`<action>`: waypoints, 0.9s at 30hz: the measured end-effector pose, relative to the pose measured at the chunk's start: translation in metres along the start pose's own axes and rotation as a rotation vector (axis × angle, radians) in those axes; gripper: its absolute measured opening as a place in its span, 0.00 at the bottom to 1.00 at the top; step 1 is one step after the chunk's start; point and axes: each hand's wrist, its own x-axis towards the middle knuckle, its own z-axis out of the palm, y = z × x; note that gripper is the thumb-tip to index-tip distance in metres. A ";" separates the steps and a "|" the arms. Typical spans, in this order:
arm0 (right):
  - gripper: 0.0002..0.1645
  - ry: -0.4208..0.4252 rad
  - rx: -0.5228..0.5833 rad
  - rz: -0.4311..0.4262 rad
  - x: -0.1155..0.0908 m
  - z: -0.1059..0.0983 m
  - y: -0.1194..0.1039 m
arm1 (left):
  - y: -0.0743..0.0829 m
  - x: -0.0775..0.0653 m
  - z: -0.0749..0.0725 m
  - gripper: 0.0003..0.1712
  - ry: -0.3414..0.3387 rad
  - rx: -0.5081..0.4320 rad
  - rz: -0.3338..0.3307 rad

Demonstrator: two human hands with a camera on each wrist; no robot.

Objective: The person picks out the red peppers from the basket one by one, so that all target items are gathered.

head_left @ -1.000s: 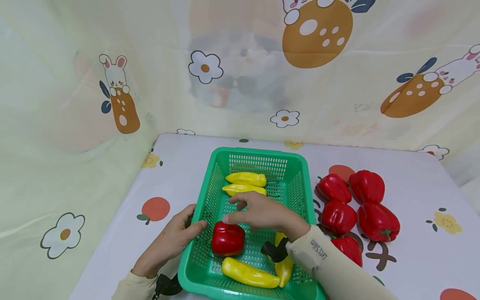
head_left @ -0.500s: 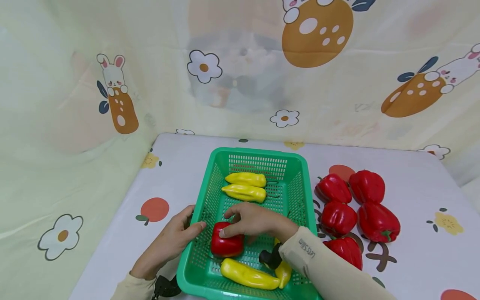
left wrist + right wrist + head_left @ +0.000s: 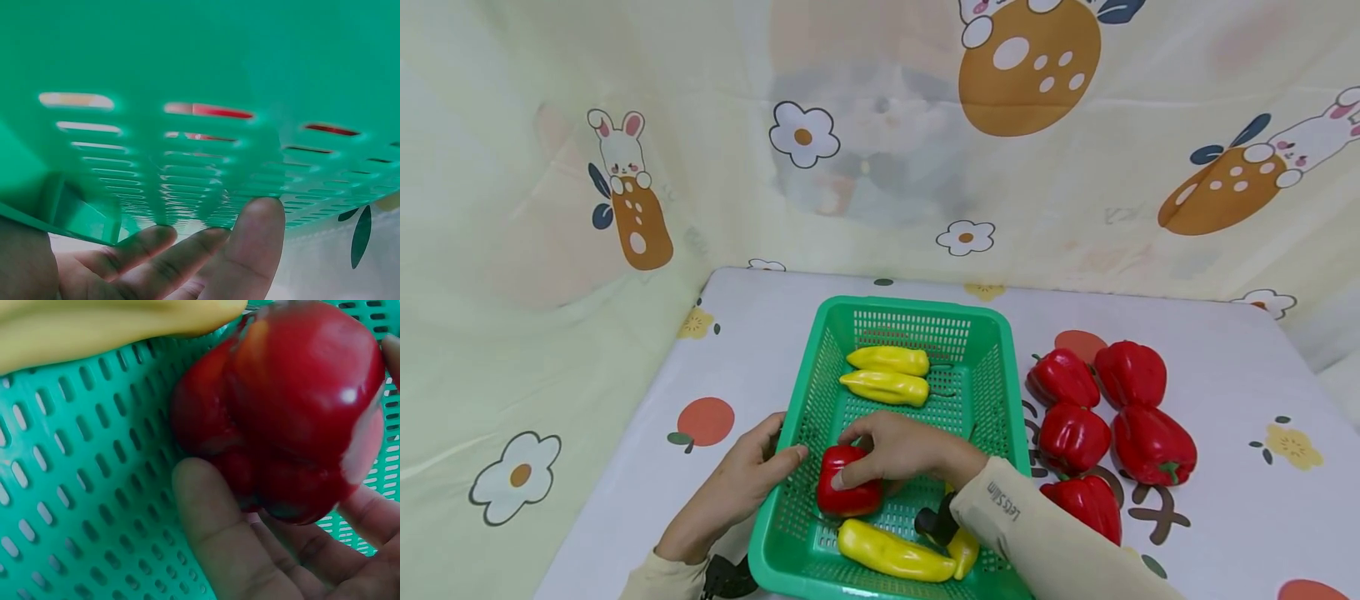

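A red bell pepper (image 3: 848,502) lies in the left part of a green perforated basket (image 3: 769,533). My right hand (image 3: 898,446) reaches in from above and grips this pepper, the thumb on its near side. In the right wrist view the fingers (image 3: 212,512) curl around the pepper's lobed end (image 3: 294,412), close to the basket floor. My left hand (image 3: 737,483) holds the basket's left rim, thumb over the edge and the other fingers outside. The left wrist view has these fingers (image 3: 256,244) close against the slotted green wall (image 3: 206,56).
Two yellow peppers (image 3: 886,387) lie at the basket's far end. A large yellow pepper (image 3: 895,552) lies at the near end, beside another yellow one (image 3: 964,550) partly under my right wrist. Several red bell peppers (image 3: 1075,437) stand on the tablecloth right of the basket.
My right hand has come down from above the basket onto the red bell pepper and now grips it. My left hand has stayed on the rim. The view has shifted slightly.
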 end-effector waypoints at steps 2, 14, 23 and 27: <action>0.32 -0.005 -0.004 -0.006 0.000 0.001 0.000 | 0.000 0.000 0.000 0.29 0.000 -0.003 0.002; 0.26 -0.021 -0.010 -0.095 0.001 0.005 0.001 | 0.002 0.001 -0.001 0.29 -0.006 -0.002 0.002; 0.24 0.024 -0.066 -0.080 -0.002 0.007 0.001 | 0.001 0.001 0.000 0.30 -0.004 -0.002 0.001; 0.25 0.034 -0.069 -0.070 -0.002 0.006 0.002 | -0.001 0.000 0.000 0.29 0.001 0.002 -0.005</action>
